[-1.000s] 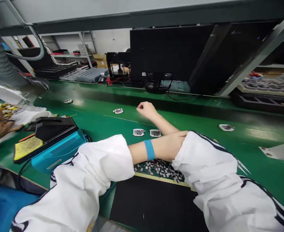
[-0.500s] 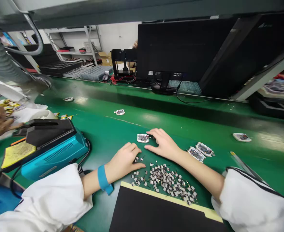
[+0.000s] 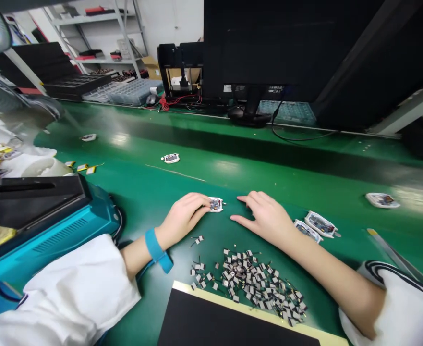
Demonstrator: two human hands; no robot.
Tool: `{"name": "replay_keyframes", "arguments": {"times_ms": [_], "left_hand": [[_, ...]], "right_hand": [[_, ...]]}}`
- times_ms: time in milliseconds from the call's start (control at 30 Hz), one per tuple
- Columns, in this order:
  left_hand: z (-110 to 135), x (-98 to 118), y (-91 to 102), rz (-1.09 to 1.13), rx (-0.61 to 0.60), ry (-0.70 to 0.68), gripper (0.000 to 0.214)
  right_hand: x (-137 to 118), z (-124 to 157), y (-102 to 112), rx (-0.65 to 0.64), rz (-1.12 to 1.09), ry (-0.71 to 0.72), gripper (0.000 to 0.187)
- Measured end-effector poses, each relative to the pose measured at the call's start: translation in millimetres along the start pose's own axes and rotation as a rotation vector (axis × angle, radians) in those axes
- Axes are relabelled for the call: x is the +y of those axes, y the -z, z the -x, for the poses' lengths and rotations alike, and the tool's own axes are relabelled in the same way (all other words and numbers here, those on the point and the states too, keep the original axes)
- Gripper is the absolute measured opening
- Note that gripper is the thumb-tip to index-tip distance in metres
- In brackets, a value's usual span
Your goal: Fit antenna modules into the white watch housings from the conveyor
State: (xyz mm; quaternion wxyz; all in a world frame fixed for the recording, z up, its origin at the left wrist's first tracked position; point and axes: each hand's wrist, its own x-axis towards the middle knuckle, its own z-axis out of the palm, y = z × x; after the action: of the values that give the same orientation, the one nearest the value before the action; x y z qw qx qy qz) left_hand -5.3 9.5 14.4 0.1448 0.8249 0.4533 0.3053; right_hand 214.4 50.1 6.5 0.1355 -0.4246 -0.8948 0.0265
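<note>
My left hand [image 3: 182,218], with a blue wristband, rests on the green belt and its fingertips touch a small white circuit board [image 3: 216,204]. The fingers are loosely curled and lie flat on the belt. My right hand [image 3: 265,216] lies palm down just right of that board, fingers stretched out, holding nothing. Two more white boards [image 3: 315,226] lie beside my right wrist. A heap of several tiny grey components [image 3: 250,281] is spread on the belt in front of both hands.
A black mat [image 3: 229,322] lies at the near edge. A teal and black machine [image 3: 49,216] stands at left. More boards lie on the belt [image 3: 269,163] at left-centre [image 3: 170,158], far left [image 3: 88,137] and right [image 3: 382,200]. A black monitor [image 3: 269,48] stands behind.
My left hand moved forward from the component heap to the small board. My right hand slid right, off that board. The view tilted down and closer.
</note>
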Motion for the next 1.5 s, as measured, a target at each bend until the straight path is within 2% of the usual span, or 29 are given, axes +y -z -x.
{"name": "replay_keyframes", "arguments": {"times_ms": [67,133,233,333,467,600,733,900,1033,1500], "left_hand": [[-5.7,-6.2,-2.0,-0.021,-0.067,-0.037,0.014],[-6.7,-8.5,-2.7,-0.033,-0.118,-0.056,0.016],[-2.5,-7.2,-1.2,-0.051,-0.012,-0.044,0.015],[0.9,-5.8,0.0,-0.047,0.094,-0.043,0.013],[0.8,-6.2,-2.0,-0.070,0.053,-0.081,0.013],[1.3,-5.3,-3.8,-0.179,-0.008,-0.119,0.017],[2.5,-3.5,-4.0,-0.292,-0.008,-0.174,0.014],[2.5,-1.6,-2.4,-0.422,-0.099,-0.219,0.019],[2.6,0.4,-1.4,-0.480,-0.081,-0.251,0.018],[-1.0,10.4,-0.7,-0.518,-0.145,-0.159,0.019]], "right_hand": [[-2.4,-3.1,3.4,0.031,0.022,-0.029,0.054],[-8.6,-10.6,2.6,0.044,-0.071,0.019,0.054],[-18.9,-24.1,-6.9,0.037,-0.274,0.128,0.050],[-24.0,-30.8,-19.0,0.050,-0.391,0.149,0.040],[-23.9,-28.3,-27.6,0.089,-0.459,0.163,0.036],[-22.1,-26.5,-28.7,0.053,-0.521,0.140,0.032],[-20.4,-27.3,-28.2,0.009,-0.536,0.132,0.034],[-20.0,-26.5,-26.7,-0.034,-0.529,0.139,0.037],[-21.0,-26.0,-24.3,-0.043,-0.541,0.119,0.036],[-20.2,-25.9,-23.5,-0.024,-0.565,0.133,0.035]]}}
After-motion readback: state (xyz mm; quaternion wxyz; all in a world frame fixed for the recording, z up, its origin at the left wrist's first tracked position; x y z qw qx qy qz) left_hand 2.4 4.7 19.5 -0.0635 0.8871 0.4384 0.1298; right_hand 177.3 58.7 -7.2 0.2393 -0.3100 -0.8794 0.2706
